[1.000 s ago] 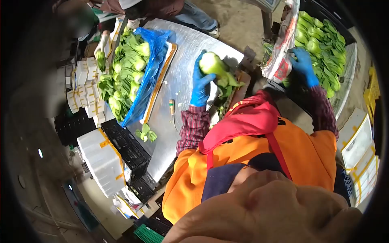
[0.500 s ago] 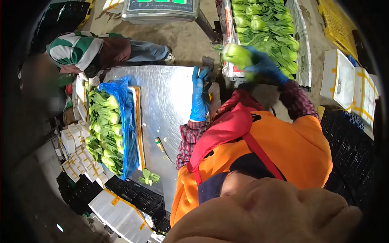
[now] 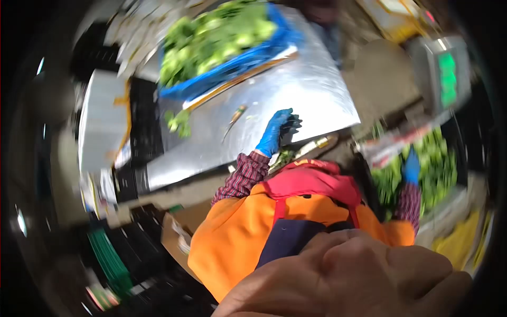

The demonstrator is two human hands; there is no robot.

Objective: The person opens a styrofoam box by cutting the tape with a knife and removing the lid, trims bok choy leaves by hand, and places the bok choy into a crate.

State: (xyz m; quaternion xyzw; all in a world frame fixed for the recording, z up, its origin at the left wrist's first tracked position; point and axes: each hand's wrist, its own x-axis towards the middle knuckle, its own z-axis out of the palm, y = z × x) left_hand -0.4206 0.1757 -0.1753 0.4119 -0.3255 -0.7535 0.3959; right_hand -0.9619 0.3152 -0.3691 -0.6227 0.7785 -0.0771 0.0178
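My left hand (image 3: 276, 132), in a blue glove, is at the near edge of the metal table (image 3: 206, 145) with its fingers stretched out. It holds nothing that I can see. My right hand (image 3: 411, 166), also gloved in blue, reaches down among the bok choy (image 3: 437, 158) in a crate at the right. Blur hides its fingers and whether any bok choy is in them. To the left of my left hand lies a small knife (image 3: 237, 114) with a light handle. A loose bok choy (image 3: 178, 124) rests farther left on the table.
Across the table stands a box lined with a blue plastic bag (image 3: 232, 64), heaped with bok choy. A scale (image 3: 438, 68) with a green display is at the upper right. White foam boxes (image 3: 103, 116) and black crates (image 3: 147, 119) stand at the left.
The view has swung round, so table and crate appear turned. My right hand, which held a bok choy above the crate, is now down among the bok choy there. My left hand stays by the table edge.
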